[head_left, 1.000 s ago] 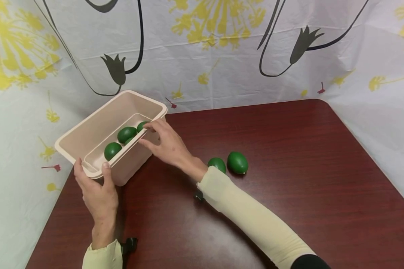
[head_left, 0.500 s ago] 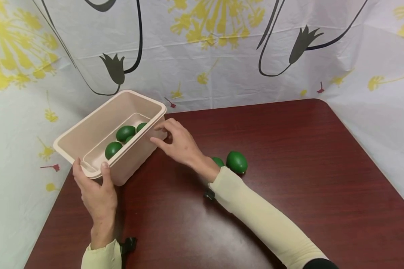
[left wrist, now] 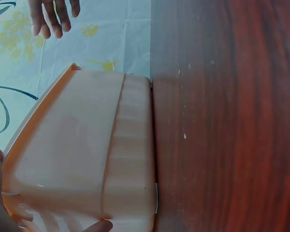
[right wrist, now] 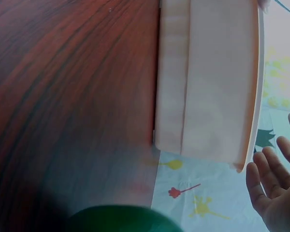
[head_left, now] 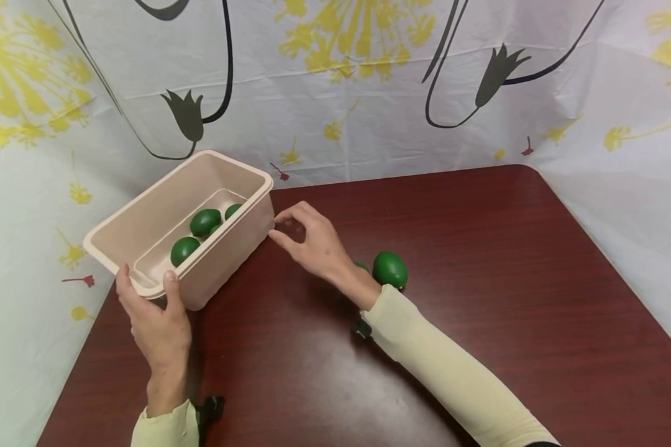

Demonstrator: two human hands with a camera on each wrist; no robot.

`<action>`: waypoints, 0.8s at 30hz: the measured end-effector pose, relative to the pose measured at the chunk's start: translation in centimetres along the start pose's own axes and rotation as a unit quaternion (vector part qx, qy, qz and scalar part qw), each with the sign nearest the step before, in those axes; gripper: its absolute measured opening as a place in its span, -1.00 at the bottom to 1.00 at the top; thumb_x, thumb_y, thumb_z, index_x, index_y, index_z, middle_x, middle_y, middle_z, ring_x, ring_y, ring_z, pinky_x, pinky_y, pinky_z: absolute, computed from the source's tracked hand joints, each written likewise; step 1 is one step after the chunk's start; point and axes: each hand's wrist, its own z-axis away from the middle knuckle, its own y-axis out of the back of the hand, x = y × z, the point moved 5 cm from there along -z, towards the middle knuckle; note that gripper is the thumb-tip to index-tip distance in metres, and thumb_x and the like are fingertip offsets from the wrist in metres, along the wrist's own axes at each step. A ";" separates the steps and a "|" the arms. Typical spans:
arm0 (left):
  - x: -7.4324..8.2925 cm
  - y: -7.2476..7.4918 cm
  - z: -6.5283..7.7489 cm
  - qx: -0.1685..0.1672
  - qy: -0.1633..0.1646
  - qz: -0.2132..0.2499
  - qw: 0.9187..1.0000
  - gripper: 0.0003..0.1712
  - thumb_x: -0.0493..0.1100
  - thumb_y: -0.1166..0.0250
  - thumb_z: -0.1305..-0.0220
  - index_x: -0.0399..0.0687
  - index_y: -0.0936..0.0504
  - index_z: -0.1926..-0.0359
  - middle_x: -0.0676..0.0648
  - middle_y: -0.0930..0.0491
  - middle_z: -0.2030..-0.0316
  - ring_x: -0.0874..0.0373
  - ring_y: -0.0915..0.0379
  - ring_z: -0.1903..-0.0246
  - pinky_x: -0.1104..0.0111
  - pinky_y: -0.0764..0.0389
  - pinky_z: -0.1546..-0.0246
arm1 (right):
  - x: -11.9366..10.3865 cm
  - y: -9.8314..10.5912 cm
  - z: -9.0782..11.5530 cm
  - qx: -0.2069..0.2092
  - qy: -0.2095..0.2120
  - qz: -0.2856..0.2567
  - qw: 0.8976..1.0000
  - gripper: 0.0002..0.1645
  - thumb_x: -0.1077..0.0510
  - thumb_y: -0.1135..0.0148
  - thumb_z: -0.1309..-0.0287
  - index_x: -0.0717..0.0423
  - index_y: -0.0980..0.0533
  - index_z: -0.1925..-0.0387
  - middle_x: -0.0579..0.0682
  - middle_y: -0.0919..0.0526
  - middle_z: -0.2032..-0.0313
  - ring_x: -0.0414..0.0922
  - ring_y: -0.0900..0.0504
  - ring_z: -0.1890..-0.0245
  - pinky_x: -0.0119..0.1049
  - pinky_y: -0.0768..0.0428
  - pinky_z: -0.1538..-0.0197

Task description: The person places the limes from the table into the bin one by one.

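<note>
A beige plastic bin (head_left: 232, 257) stands at the table's left, with several green limes (head_left: 205, 222) lying inside it. My left hand (head_left: 159, 329) grips the bin's near end, its thumb on the rim and the fingers round the corner. In the left wrist view, a fingertip (left wrist: 100, 225) touches the bin's outer wall. My right hand (head_left: 320, 245) hovers just right of the bin's far corner, fingers loosely bent and holding nothing. Behind the right wrist sits a lime (head_left: 390, 269) on the table, and a second lime (head_left: 361, 266) is mostly hidden by the forearm.
The dark red wooden table (head_left: 509, 298) stretches to the right. A white cloth (head_left: 335, 149) with printed flowers hangs behind it and on both sides. Part of a lime (right wrist: 123, 220) shows blurred at the bottom of the right wrist view.
My right hand has drawn back from over the bin's rim to the right, and its forearm now covers more of one lime. The left hand keeps its hold on the bin.
</note>
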 end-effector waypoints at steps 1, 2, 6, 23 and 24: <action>0.0 0.0 0.0 0.000 0.000 0.000 1.000 -0.16 0.26 -0.22 -0.38 0.45 -0.12 -0.60 0.09 -0.23 -0.57 -0.27 -0.33 -0.43 -0.29 -0.25 -0.37 | 0.1 0.1 0.1 0.002 0.000 0.001 1.000 -0.76 0.03 -0.42 -0.31 0.01 -0.64 0.06 -0.10 -0.63 0.09 -0.09 -0.65 0.03 -0.11 -0.65 -0.09; 0.0 0.0 0.0 0.000 0.000 0.000 1.000 -0.16 0.26 -0.22 -0.38 0.46 -0.12 -0.60 0.10 -0.23 -0.57 -0.28 -0.33 -0.43 -0.29 -0.25 -0.37 | 0.2 0.2 0.1 0.003 0.001 0.001 1.000 -0.76 0.04 -0.42 -0.30 0.01 -0.65 0.06 -0.10 -0.63 0.09 -0.09 -0.65 0.03 -0.09 -0.65 -0.10; -0.1 0.0 0.0 0.000 -0.001 0.000 1.000 -0.15 0.26 -0.22 -0.38 0.44 -0.12 -0.60 0.08 -0.23 -0.57 -0.29 -0.33 -0.43 -0.30 -0.25 -0.37 | 0.5 0.8 0.4 0.009 0.002 0.007 1.000 -0.72 0.03 -0.45 -0.27 0.02 -0.65 0.04 -0.09 -0.64 0.08 -0.14 -0.64 0.02 -0.11 -0.65 -0.11; 0.0 0.1 0.0 0.003 -0.009 0.009 1.000 -0.16 0.25 -0.24 -0.38 0.43 -0.15 -0.59 -0.03 -0.25 -0.55 -0.18 -0.30 -0.47 -0.23 -0.24 -0.43 | 2.5 3.3 2.3 -0.009 -0.029 0.053 0.998 -0.62 -0.06 -0.48 -0.24 -0.03 -0.64 -0.01 -0.07 -0.65 0.02 -0.14 -0.62 -0.03 -0.17 -0.59 -0.16; 0.0 0.1 0.0 0.004 -0.010 0.009 1.000 -0.17 0.24 -0.24 -0.37 0.44 -0.15 -0.59 -0.03 -0.25 -0.55 -0.17 -0.30 -0.47 -0.23 -0.24 -0.44 | 2.6 3.4 2.4 -0.010 -0.030 0.056 0.998 -0.62 -0.06 -0.48 -0.23 -0.02 -0.65 -0.01 -0.06 -0.65 0.02 -0.13 -0.62 -0.03 -0.16 -0.58 -0.16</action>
